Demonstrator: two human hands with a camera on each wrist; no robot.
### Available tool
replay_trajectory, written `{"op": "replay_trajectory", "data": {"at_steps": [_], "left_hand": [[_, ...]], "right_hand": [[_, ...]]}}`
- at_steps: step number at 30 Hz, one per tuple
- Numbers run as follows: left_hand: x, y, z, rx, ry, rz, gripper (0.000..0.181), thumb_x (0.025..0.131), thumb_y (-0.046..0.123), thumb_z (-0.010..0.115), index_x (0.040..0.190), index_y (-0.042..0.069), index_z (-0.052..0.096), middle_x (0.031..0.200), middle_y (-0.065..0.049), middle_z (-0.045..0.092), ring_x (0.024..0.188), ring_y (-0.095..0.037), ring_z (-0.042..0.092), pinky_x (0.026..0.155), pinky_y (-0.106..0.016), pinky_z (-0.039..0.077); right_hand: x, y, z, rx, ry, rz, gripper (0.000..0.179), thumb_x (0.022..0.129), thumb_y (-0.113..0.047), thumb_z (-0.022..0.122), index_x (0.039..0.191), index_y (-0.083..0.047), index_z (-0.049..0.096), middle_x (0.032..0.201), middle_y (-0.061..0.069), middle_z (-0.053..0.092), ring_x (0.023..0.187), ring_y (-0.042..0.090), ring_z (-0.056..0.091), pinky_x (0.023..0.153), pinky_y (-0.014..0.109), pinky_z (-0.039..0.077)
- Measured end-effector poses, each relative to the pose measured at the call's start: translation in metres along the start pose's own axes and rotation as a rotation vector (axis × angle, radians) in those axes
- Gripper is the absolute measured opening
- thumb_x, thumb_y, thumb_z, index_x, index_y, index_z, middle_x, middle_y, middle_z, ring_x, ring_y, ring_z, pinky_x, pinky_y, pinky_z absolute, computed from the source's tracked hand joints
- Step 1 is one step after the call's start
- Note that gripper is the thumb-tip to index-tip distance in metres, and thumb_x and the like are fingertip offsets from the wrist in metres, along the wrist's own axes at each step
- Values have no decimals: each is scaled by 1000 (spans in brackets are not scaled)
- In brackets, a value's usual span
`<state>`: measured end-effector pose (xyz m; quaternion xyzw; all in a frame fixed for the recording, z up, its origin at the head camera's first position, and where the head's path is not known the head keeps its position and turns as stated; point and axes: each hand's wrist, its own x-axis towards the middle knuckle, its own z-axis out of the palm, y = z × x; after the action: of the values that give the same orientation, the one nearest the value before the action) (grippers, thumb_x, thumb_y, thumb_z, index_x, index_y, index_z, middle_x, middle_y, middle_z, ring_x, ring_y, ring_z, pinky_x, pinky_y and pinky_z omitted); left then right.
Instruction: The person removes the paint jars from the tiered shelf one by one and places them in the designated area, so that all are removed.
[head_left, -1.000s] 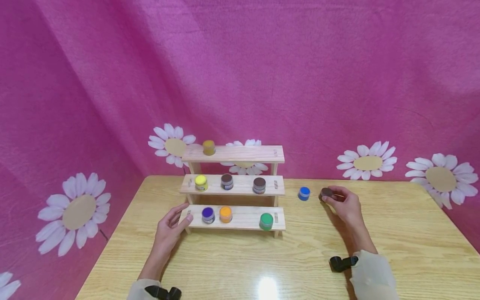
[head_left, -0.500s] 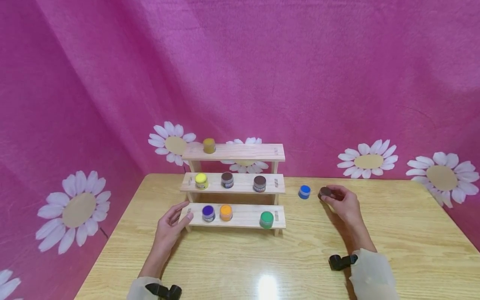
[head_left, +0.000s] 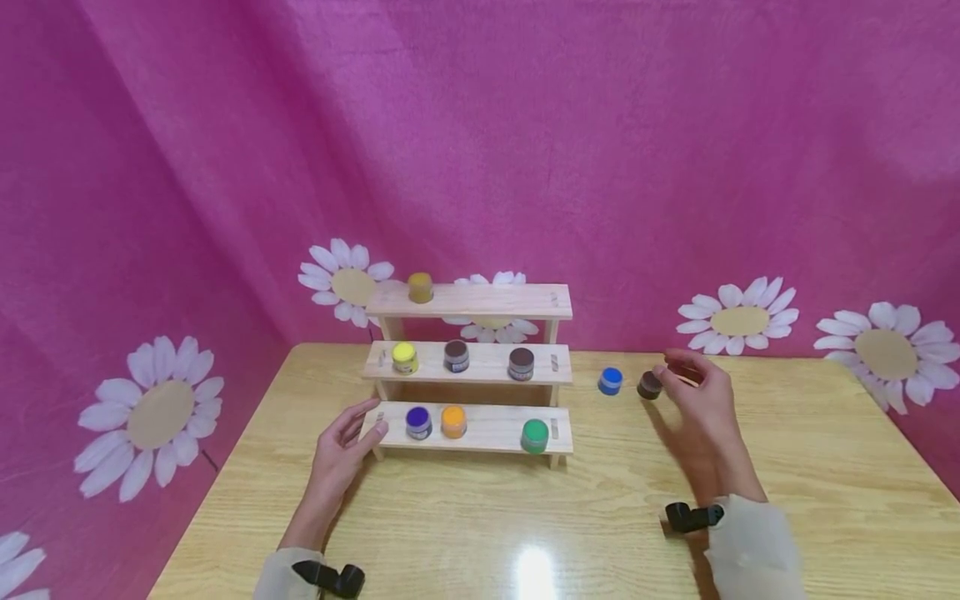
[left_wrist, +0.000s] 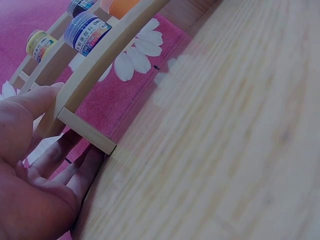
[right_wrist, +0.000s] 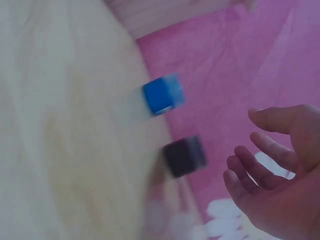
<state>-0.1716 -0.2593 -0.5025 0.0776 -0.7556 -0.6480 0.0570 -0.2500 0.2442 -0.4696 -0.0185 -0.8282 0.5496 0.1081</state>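
My left hand (head_left: 339, 450) holds the left end of a three-step wooden display stand (head_left: 487, 437), its thumb on the bottom board. In the left wrist view, the fingers (left_wrist: 82, 175) reach around behind the stand's leg (left_wrist: 87, 131). To the right of the stand, a dark brown paint jar (head_left: 649, 385) and a blue-lidded paint jar (head_left: 611, 381) stand on the table. My right hand (head_left: 701, 396) is raised just right of the brown jar. The right wrist view shows its fingers (right_wrist: 245, 187) loosely bent and apart from both jars, with nothing in them.
The bottom step bears purple (head_left: 418, 422), orange (head_left: 453, 421) and green (head_left: 535, 436) paint jars. A yellow jar (head_left: 405, 357) and two dark brown ones stand on the middle step, an ochre jar (head_left: 421, 287) on top. Behind the table hangs a pink flowered cloth (head_left: 615, 183).
My right hand has let go of the dark brown jar and drawn back to the right, leaving it beside the blue one. The left hand stays at the stand.
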Motion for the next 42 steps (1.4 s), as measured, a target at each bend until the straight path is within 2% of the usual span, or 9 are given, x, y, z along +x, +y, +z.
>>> {"op": "replay_trajectory", "data": {"at_steps": [3,6,10,15,21,29,38,42], "left_hand": [[1,2,1,8,-7,-1,54,96,27,76,143,9,58,160,-12,43,150,-33,33,122,-47,30],[1,3,0,15,-8,-13,54,96,28,76,144,10,58,159,-11,43,151,-32,31,122,-46,30],[0,3,1,15,-5,-23,54,96,28,76,144,10,58,159,-10,43,151,-31,31,123,-47,28],[-1,3,-1,14,0,-34,54,96,28,75,144,11,58,160,-9,43,152,-30,30,123,-47,28],[-3,1,-3,17,3,-49,54,96,29,75,145,12,57,160,-10,43,152,-31,30,123,-48,28],[-1,2,0,4,-16,-37,54,97,28,74,145,11,56,159,-10,44,152,-30,29,123,-47,27],[1,2,2,22,-13,-39,54,96,30,75,145,12,57,160,-9,43,152,-30,30,123,-46,29],[-1,1,1,30,-10,-34,54,97,29,74,145,11,57,159,-10,43,151,-30,31,122,-47,29]], "right_hand": [[0,-11,-1,22,31,-55,48,100,-24,70,137,4,59,129,18,62,107,1,56,83,8,51],[0,-22,1,57,44,-117,43,98,-18,71,134,5,61,121,4,67,107,2,59,85,8,51],[-3,-36,7,111,28,-175,40,97,-13,72,130,6,62,114,-12,66,109,7,62,89,10,51],[-7,-57,17,118,-2,-213,39,98,-15,72,130,5,63,114,-10,66,108,8,63,91,12,52],[-12,-77,31,150,-50,-294,35,98,-14,71,128,3,65,119,5,68,109,16,66,94,18,53],[-15,-109,47,167,-82,-360,33,97,-13,73,127,-1,67,120,13,71,107,12,68,94,22,55],[-7,-155,80,217,-170,-422,36,94,-4,74,128,5,64,122,25,68,115,35,65,101,43,55],[-4,-169,102,226,-235,-450,39,92,-3,75,129,2,64,124,26,65,117,38,63,103,49,53]]}}
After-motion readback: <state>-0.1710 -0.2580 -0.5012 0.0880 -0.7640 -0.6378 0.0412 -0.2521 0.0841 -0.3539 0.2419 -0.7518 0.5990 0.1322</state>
